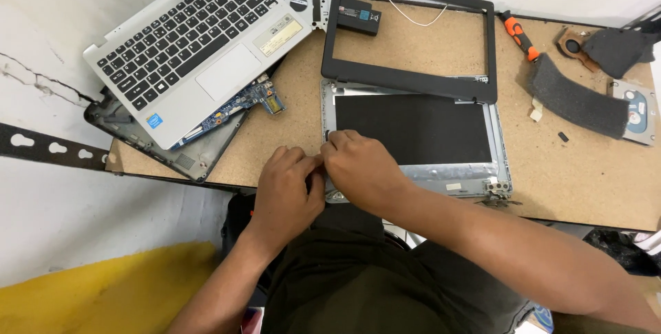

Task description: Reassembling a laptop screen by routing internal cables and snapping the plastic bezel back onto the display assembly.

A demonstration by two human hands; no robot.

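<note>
Hands, left hand (286,186) and right hand (359,169), pinch screen panel (413,131) corner; held part hidden.

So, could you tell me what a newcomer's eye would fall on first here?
Both hands, left hand and right hand, meet at the near left corner of the laptop screen lid lying flat at the table's front edge. Behind it lies the black bezel frame; far left sits the silver keyboard deck.

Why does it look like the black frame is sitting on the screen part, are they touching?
Touching. The head view shows the black frame's lower edge overlapping the top of the silver screen lid, with no gap between them.
</note>
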